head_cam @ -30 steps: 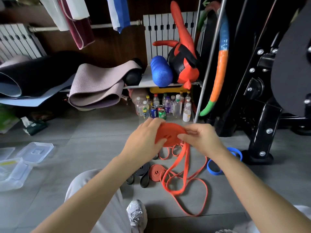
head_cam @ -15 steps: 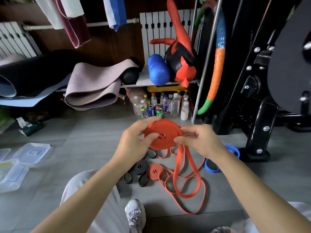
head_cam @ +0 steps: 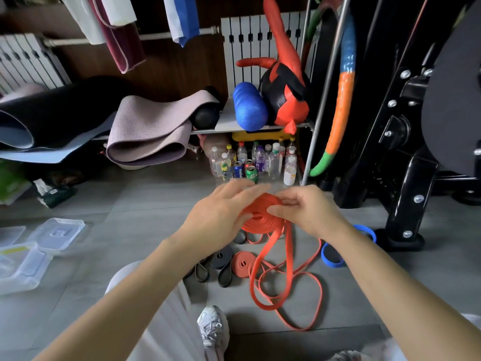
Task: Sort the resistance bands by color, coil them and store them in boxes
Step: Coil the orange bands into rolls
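**Orange band held as a flat coil between both hands**

The left hand (head_cam: 221,217) and the right hand (head_cam: 309,212) met above the floor (head_cam: 135,222), and the orange band (head_cam: 260,220) was between them, wound into a flat round coil. The fingers (head_cam: 242,190) of the left hand lay rather straight and blurred behind the far side of the coil. The thumb was on its near face, so the coil was pinched between them. The fingers (head_cam: 289,201) of the right hand were curled together and clamped on the right edge of the coil, with the thumb on the near face.

From under the right fingers the unwound part of the same band hung down and lay in loose loops on the floor.

Just below the left fingers, on the floor, lay a small orange coil (head_cam: 242,264). Beside it, to the left, lay some black bands (head_cam: 221,259). Below the right fingers and a little to the right lay a blue band (head_cam: 333,254), partly hidden by the right forearm.

Well apart from the fingers, at the left edge, stood clear plastic boxes (head_cam: 23,267) with a lid (head_cam: 58,233) next to them. Beyond the fingers a group of bottles (head_cam: 255,162) stood on the floor. Near the bottom edge, under the left forearm, a white shoe (head_cam: 212,327) was visible.
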`<action>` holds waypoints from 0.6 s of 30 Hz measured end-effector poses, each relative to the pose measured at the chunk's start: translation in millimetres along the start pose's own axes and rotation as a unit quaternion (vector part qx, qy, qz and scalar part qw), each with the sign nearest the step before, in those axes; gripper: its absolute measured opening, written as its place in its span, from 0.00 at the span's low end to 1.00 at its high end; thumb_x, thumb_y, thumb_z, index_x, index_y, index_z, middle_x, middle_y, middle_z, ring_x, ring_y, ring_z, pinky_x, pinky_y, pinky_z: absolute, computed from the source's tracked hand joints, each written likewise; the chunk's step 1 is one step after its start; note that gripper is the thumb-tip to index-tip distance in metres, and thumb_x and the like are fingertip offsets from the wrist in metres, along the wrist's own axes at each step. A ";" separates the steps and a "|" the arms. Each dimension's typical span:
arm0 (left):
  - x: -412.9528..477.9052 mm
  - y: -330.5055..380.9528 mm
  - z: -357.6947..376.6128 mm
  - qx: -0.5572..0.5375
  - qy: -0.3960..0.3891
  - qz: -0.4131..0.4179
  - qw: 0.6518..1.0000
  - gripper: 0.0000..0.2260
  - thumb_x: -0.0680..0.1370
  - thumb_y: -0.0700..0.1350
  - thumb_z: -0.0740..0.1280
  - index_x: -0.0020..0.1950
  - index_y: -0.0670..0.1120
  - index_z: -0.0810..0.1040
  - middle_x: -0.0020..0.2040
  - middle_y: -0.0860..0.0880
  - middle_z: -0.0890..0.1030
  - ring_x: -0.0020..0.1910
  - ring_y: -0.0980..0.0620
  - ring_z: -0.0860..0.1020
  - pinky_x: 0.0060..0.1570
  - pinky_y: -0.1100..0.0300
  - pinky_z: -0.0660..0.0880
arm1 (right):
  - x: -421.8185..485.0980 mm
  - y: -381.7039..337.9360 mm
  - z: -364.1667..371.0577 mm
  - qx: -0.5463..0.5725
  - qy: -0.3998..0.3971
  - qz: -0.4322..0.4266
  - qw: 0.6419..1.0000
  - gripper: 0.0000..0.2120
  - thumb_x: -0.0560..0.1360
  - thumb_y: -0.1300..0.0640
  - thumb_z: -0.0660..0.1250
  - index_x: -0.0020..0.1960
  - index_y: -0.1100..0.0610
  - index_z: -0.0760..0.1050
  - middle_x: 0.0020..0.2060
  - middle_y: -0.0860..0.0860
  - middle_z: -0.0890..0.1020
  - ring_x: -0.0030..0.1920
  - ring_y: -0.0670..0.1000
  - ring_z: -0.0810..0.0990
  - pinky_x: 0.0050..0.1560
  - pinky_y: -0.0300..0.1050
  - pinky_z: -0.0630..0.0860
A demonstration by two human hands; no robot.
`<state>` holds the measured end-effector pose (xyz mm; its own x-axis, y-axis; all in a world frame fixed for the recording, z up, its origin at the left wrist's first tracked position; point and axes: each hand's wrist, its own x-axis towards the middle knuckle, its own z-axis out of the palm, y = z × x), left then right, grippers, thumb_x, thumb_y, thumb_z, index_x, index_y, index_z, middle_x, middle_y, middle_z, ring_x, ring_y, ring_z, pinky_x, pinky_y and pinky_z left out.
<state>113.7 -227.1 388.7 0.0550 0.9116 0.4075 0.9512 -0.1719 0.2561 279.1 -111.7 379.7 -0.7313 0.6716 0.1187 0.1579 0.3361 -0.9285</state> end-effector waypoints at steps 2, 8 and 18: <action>2.3 -2.0 -1.7 -0.030 -0.003 -0.008 1.000 0.22 0.75 0.43 0.61 0.66 0.61 0.65 0.61 0.53 0.75 0.58 0.50 0.75 0.53 0.53 0.76 | 2.3 -3.9 -0.8 0.003 -0.009 -0.009 1.000 0.14 0.69 0.62 0.73 0.45 0.44 0.80 0.44 0.47 0.85 0.48 0.46 0.83 0.57 0.47 0.77; -1.5 -3.1 -0.8 -0.204 0.105 -0.103 0.968 0.24 0.74 0.35 0.68 0.59 0.64 0.75 0.48 0.65 0.75 0.52 0.65 0.74 0.56 0.72 0.68 | -0.4 -0.9 -4.3 0.078 0.022 0.008 0.997 0.11 0.68 0.62 0.74 0.48 0.51 0.81 0.42 0.49 0.86 0.45 0.51 0.84 0.51 0.51 0.80; -8.9 29.3 29.0 -0.516 0.195 -0.281 0.786 0.19 0.76 0.33 0.66 0.54 0.57 0.72 0.50 0.51 0.78 0.47 0.56 0.81 0.37 0.58 0.80 | -6.4 10.8 -0.5 0.138 0.103 -0.008 0.985 0.12 0.71 0.65 0.71 0.45 0.48 0.80 0.40 0.47 0.86 0.43 0.49 0.85 0.46 0.41 0.80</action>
<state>149.8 -229.5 367.2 -0.5744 0.8022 0.1631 0.0293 -0.1790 0.9834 285.9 -112.1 369.1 -0.5771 0.7971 0.1777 -0.0604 0.1754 -0.9827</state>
